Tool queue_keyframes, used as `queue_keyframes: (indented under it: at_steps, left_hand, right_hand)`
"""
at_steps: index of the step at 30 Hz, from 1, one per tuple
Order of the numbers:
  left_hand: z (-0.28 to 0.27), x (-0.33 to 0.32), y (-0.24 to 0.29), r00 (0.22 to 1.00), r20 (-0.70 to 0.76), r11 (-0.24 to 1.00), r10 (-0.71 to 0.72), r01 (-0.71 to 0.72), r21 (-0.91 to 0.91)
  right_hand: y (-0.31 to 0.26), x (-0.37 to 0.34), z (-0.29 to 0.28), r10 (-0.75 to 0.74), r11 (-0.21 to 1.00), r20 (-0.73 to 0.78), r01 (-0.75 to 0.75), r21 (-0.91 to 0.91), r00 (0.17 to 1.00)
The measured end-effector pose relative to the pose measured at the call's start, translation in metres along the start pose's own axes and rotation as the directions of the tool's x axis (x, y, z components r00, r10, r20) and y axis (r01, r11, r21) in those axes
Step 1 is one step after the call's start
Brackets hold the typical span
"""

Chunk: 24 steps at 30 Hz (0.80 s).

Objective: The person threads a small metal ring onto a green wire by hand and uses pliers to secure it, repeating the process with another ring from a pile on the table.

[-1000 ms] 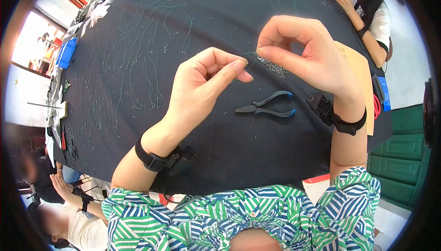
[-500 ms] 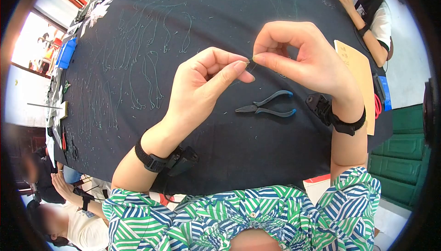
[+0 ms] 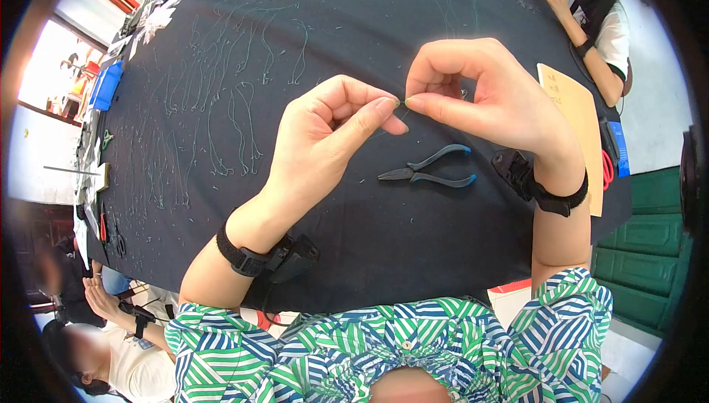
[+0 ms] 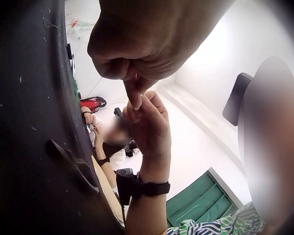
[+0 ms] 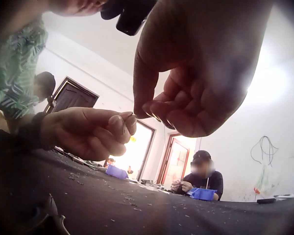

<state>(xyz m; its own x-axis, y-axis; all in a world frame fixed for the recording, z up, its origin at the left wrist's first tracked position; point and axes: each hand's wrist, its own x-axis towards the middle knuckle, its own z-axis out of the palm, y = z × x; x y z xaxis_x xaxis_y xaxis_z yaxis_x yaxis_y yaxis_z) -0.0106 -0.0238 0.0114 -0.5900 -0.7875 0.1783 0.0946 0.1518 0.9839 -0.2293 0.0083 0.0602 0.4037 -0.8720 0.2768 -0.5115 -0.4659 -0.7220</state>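
Over the dark cloth, my left hand (image 3: 325,126) pinches a thin green thread (image 3: 403,114) between thumb and forefinger. My right hand (image 3: 491,100) pinches the thread just to the right, its fingertips almost meeting the left ones. In the left wrist view the right hand (image 4: 149,122) shows below the left, tips together. A short dark bit stands at the left hand's (image 5: 88,132) fingertips in the right wrist view. Pliers (image 3: 413,170) with blue-tipped handles lie below the hands. The right hand mostly hides a small heap of metal rings (image 3: 464,94).
Many green threads (image 3: 244,126) lie spread across the black tablecloth (image 3: 384,248) on the left and at the back. A tan envelope (image 3: 576,122) lies at the right edge beside red-handled scissors (image 3: 607,172). Another person (image 3: 591,26) sits at the far right, hands over the table.
My right hand has moved down and slightly left, bringing its fingertips close to the left ones and covering most of the metal rings. The left hand has stayed nearly still.
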Motion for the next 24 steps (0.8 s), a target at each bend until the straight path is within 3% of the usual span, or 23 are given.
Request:
queue_keyframes:
  at_steps: [4, 7, 13, 20, 24]
  left_hand:
    - [-0.002, 0.001, -0.002, 1.000, 0.008, 0.997, -0.001, 0.001, -0.081]
    - [-0.003, 0.001, -0.003, 0.999, -0.029, 0.999, -0.034, 0.034, -0.017]
    - [-0.004, 0.002, -0.005, 0.996, -0.087, 0.999, -0.023, 0.027, 0.039]
    - [-0.002, 0.002, -0.003, 0.995, -0.095, 0.999, -0.026, 0.028, 0.018]
    - [-0.002, 0.002, -0.001, 0.996, -0.092, 1.000, -0.017, 0.019, 0.020]
  right_hand:
    - [0.001, 0.001, 0.005, -0.088, 0.986, -0.101, 0.073, -0.147, 0.991]
    - [-0.006, 0.003, 0.004, -0.092, 0.976, -0.141, 0.061, -0.209, 0.986]
    - [-0.008, 0.001, 0.008, 0.006, 0.976, -0.023, -0.010, -0.216, 1.000]
    - [-0.010, 0.003, 0.024, 0.170, 0.974, -0.109, -0.183, -0.133, 0.979]
    - [-0.008, 0.004, 0.027, 0.187, 0.976, -0.139, -0.200, -0.085, 0.972]
